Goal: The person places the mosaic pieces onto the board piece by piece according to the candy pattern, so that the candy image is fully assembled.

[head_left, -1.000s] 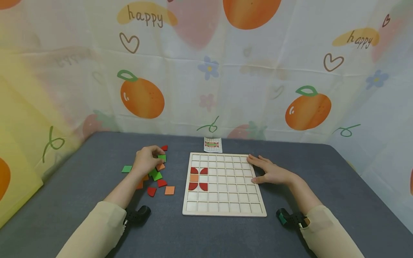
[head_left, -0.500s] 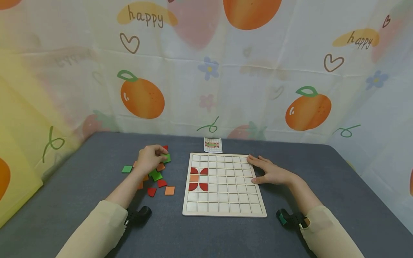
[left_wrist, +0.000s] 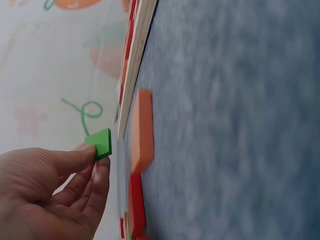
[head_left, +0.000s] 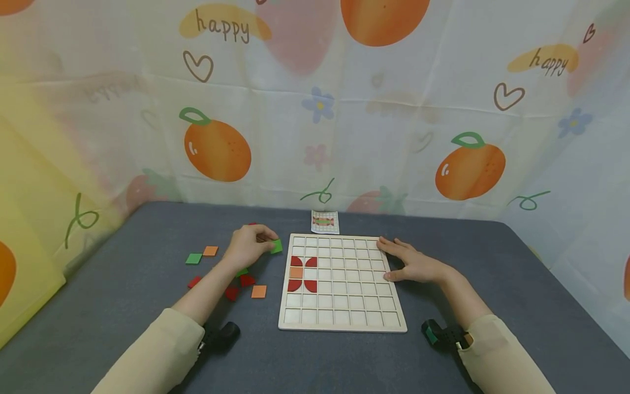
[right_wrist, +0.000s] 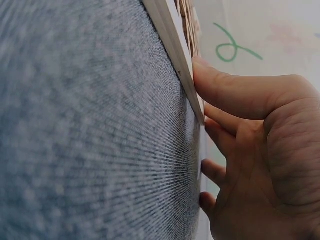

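Observation:
Between thumb and fingers my left hand (head_left: 248, 246) pinches a green square tile (left_wrist: 100, 144), lifted off the table just left of the wooden grid board (head_left: 356, 330). In the board's left columns lie several red quarter-round tiles (head_left: 310, 285) and one orange square tile (head_left: 296, 272). My right hand (head_left: 415, 262) rests on the board's right edge, thumb and fingers extended; the right wrist view shows the thumb touching the rim (right_wrist: 172, 55). Under and around the left forearm are loose tiles, among them an orange square (head_left: 258, 291) and a red piece (head_left: 248, 280); the arm hides some.
A small printed pattern card (head_left: 325, 222) lies behind the board. Further left are a loose green tile (head_left: 193, 258) and an orange one (head_left: 210, 250). A fruit-print cloth (head_left: 315, 137) hangs behind the dark table (head_left: 339, 361).
My left hand has picked the green tile out of the loose pile and carried it right, toward the board. The right hand has stayed in place on the board's edge.

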`<state>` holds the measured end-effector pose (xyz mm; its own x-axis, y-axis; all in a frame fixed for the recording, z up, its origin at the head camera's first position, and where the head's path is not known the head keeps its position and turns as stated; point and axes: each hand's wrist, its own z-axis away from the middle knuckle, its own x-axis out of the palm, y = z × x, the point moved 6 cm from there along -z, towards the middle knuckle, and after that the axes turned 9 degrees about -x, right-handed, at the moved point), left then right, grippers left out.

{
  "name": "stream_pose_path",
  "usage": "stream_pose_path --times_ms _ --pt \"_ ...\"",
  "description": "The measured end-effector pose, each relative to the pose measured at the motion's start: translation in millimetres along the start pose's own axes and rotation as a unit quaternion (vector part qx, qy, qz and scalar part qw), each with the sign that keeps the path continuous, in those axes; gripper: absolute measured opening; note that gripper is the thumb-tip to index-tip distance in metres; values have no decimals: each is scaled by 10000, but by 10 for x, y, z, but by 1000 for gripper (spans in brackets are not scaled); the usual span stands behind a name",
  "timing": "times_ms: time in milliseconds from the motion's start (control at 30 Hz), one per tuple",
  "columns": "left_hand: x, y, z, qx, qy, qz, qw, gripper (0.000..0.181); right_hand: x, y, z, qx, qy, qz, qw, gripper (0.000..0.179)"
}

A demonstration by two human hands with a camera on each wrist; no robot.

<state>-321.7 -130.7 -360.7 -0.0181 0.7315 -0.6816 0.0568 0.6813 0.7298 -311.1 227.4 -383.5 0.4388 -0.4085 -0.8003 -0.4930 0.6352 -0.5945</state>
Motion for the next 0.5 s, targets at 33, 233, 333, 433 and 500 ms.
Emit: stream_pose_path --times_ms 33,233,333,433,500 --pt "22 22 9 15 -52 31 10000 15 -1 1 2 6 0 2 10000 90" --pt "147 147 63 70 -421 75 9991 16 -2 0 3 15 -8 20 10000 90" --pt "197 201 80 104 -510 47 9986 16 -1 0 -1 29 -3 33 10000 90" --pt "239 256 92 192 -575 56 9981 16 1 3 -1 49 1 32 10000 90" --pt "268 286 98 238 -623 86 9977 15 1 5 -1 62 2 31 10000 90"
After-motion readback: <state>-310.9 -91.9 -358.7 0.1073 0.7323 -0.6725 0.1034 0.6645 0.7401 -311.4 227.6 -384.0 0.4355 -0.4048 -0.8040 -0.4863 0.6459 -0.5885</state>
